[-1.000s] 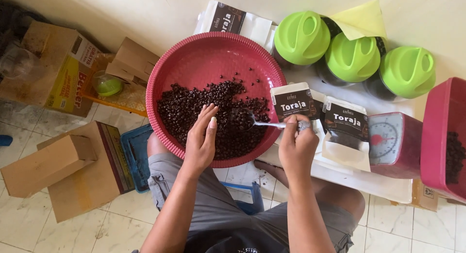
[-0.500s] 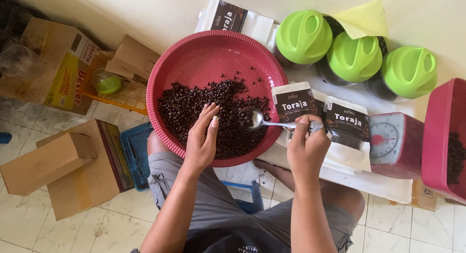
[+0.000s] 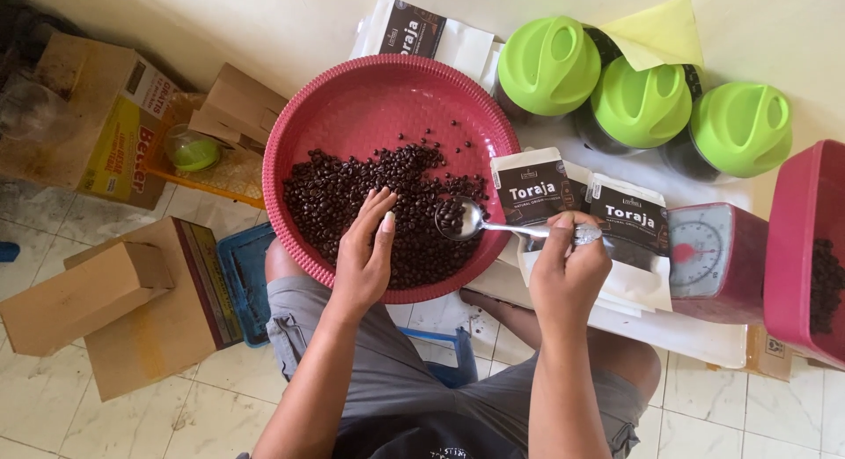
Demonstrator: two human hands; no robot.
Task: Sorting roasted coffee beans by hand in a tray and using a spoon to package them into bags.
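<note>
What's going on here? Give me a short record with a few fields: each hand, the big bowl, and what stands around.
Left hand: left hand rests flat on the coffee beans
Right hand: right hand grips a metal spoon holding some beans
Bowl: round red basin, beans heaped in its lower half
Beside it: two dark pouches, three green-lidded jars, a red kitchen scale
Floor, on the left: cardboard boxes

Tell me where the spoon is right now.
In the head view the spoon sits just right of centre, held by the right hand; its bowl carries coffee beans over the red basin's right side, beside the black-labelled pouches.
</note>
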